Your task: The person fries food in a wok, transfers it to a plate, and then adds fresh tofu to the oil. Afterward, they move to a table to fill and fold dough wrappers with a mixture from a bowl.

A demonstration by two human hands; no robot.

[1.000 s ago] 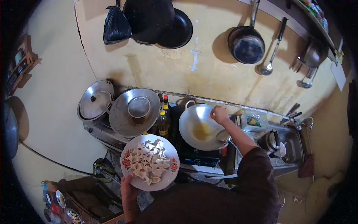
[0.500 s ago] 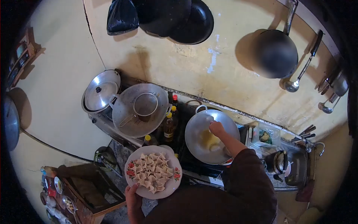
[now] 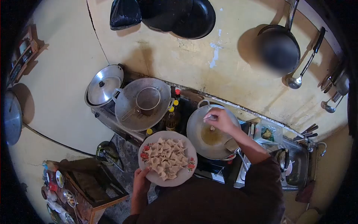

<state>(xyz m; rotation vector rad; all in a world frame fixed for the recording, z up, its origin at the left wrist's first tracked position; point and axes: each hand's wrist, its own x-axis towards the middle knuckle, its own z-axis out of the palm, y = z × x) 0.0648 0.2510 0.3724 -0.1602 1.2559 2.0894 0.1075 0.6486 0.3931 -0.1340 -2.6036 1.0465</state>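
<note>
A white plate with red flowers point(image 3: 146, 139) carries a heap of folded pale dough pieces point(image 3: 167, 158). My left hand point(image 3: 142, 180) grips the plate by its lower left rim. To the right sits a wide metal wok point(image 3: 194, 125) with yellowish oil point(image 3: 211, 136) in its bottom. Over the wok is my right hand point(image 3: 219, 119), its fingers pinched together; what they hold, if anything, is too small to make out. Just below those fingers a small pale bit shows against the oil. A spatula point(image 3: 231, 145) leans in the wok's right side.
Left of the wok stand bottles with yellow caps point(image 3: 171, 118) and a second wok holding a strainer point(image 3: 148, 99). A lidded pot point(image 3: 105, 86) is behind them. At right are a plastic box point(image 3: 269, 132) and a sink point(image 3: 297, 173). Pans hang on the wall.
My left hand and the plate have moved right, closer to the wok. My right hand has shifted slightly up, and its wrist has turned. The spatula shows more clearly.
</note>
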